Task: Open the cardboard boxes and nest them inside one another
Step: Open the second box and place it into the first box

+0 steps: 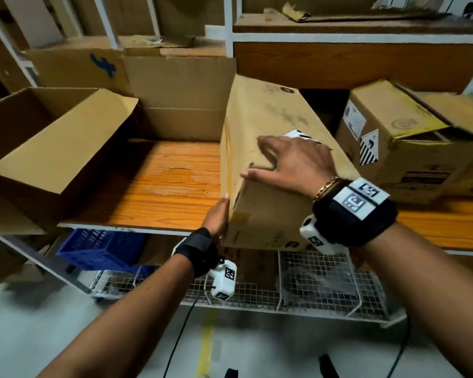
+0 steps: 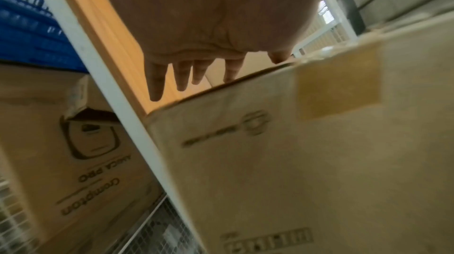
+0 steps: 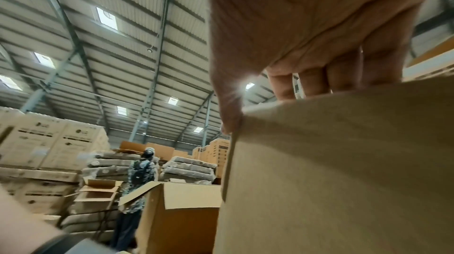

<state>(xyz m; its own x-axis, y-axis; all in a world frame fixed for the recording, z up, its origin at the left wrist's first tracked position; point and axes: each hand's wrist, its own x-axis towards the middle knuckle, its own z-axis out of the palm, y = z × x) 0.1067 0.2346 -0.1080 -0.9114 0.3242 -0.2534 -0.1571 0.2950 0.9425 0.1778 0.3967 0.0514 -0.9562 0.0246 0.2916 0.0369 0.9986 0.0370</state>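
On the left of the wooden shelf (image 1: 159, 184) I see a large open box (image 1: 58, 148), its flaps standing up and its inside turned toward me. Behind it stands a flattened sheet of cardboard (image 1: 180, 96). Moving right, my left hand (image 1: 216, 218) lies flat against the near left side of the closed box (image 1: 260, 132), fingers (image 2: 157, 83) straight and a little apart in the left wrist view, pressing rather than gripping. The closed box sits tilted at the shelf's front edge, its near end hanging out over the wire rack (image 1: 311, 282) below. My right hand (image 1: 292, 162) rests on its top face with the fingers spread wide, the thumb hooked over the near top edge, and in the right wrist view the fingers (image 3: 343, 71) reach over the top edge. Farther right, a worn box with loose flaps (image 1: 410, 148) stands on the shelf, just beside the closed one.

I judge the step in hand to be drawing the closed box off the shelf so that it can be opened. Its seam looks taped, so the next move calls for steadying it with one hand and getting a fingertip under the flap or tape with the other. Once open, it looks likely to fit in the large open box on the left, which stands well apart across bare shelf.
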